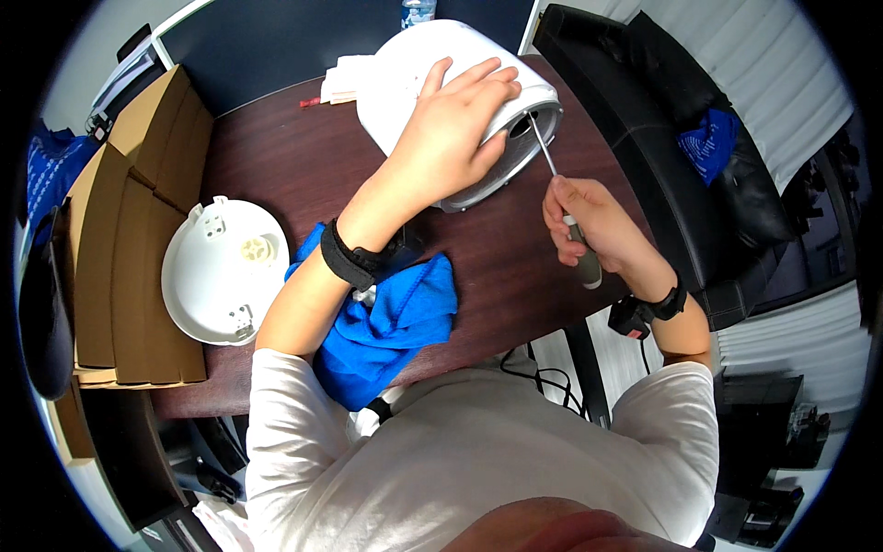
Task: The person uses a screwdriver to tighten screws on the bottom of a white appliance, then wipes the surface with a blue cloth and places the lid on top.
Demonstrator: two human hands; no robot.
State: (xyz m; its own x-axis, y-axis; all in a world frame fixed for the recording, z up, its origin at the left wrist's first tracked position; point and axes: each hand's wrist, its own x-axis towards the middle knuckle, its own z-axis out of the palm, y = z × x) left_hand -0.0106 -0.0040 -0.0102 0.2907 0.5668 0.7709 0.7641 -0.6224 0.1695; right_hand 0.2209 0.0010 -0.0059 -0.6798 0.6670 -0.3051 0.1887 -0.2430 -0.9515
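Note:
A white rounded appliance housing (391, 78) lies on its side at the far middle of the table, its open, grey-rimmed end facing right and toward me. My left hand (451, 133) rests on top of it with spread fingers. A screwdriver (589, 265) with a grey and white handle is gripped in my right hand (589, 221). Its metal shaft points up and left, and the tip meets the upper part of the rim; whether it sits in a screw is too small to tell. The inside of the housing is mostly hidden.
A round white cover (198, 285) holding small white parts lies at the left, beside cardboard boxes (138, 258). Near the front edge is a blue cloth (395, 317). Behind the housing stand white paper (345, 78) and a bottle (418, 11). A black sofa (635, 138) flanks the table's right.

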